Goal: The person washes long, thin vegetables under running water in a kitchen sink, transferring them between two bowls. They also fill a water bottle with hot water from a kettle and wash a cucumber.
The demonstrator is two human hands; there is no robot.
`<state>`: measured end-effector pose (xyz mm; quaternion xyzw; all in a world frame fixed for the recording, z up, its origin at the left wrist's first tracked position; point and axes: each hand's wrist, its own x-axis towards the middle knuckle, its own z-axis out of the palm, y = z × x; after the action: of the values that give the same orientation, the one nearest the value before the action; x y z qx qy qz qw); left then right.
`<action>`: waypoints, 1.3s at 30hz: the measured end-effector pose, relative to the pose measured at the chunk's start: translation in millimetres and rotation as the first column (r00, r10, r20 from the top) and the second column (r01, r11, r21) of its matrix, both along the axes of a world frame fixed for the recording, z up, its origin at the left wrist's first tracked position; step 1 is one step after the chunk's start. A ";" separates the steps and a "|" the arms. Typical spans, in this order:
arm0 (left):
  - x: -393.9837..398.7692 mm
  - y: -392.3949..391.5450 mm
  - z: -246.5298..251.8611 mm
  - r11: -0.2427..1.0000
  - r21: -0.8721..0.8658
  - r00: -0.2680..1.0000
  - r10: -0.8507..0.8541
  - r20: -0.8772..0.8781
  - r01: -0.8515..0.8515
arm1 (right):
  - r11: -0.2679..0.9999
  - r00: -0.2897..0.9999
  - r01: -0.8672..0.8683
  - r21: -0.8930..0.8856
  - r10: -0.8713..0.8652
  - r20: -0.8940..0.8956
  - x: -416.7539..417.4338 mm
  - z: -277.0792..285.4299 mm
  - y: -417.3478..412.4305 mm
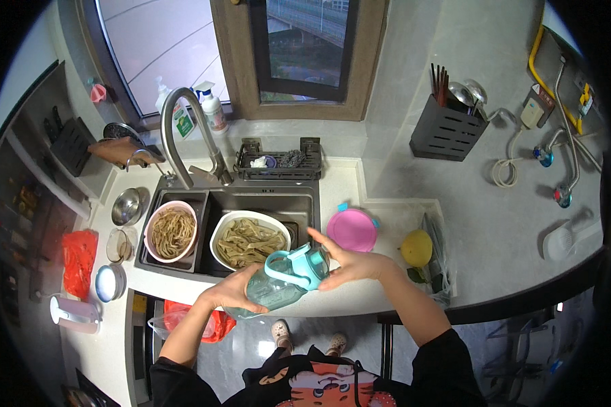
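Observation:
My left hand grips the body of a large clear bottle, tilted over the counter's front edge. The bottle has a turquoise lid with a carrying loop. At its lid end, my right hand has its fingers spread; whether they touch the lid I cannot tell. Behind the bottle, a white basin of greenish-brown strips sits in the larger bowl of the sink. A pink basin with thin brownish strands rests in the smaller bowl. A round pink lid with blue clips lies right of the sink.
A curved faucet rises behind the sink, beside a black rack. A yellow fruit and a plastic bag lie at the right. Metal and glass bowls, a red bag and a pitcher stand left.

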<state>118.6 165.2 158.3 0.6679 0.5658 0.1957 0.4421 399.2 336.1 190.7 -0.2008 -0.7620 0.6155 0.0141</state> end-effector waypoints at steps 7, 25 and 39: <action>-3.1 3.0 2.5 0.998 0.023 0.998 -0.065 -0.015 0.065 | 0.988 0.979 -0.136 -0.073 0.146 0.142 -20.4 -11.5 6.8; -17.8 2.7 0.0 0.996 -0.084 0.996 0.042 0.084 -0.035 | 0.851 0.911 0.341 -0.399 -0.403 -0.081 42.2 -31.5 8.4; -30.9 30.3 -54.7 0.994 0.005 0.965 0.108 -0.238 -0.109 | 0.361 0.725 0.086 0.929 -0.662 0.190 132.2 -165.4 -43.2</action>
<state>87.7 195.5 103.6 0.6528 0.6511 0.1360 0.3624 531.4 292.9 25.3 -0.5059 -0.8609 0.0278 0.0475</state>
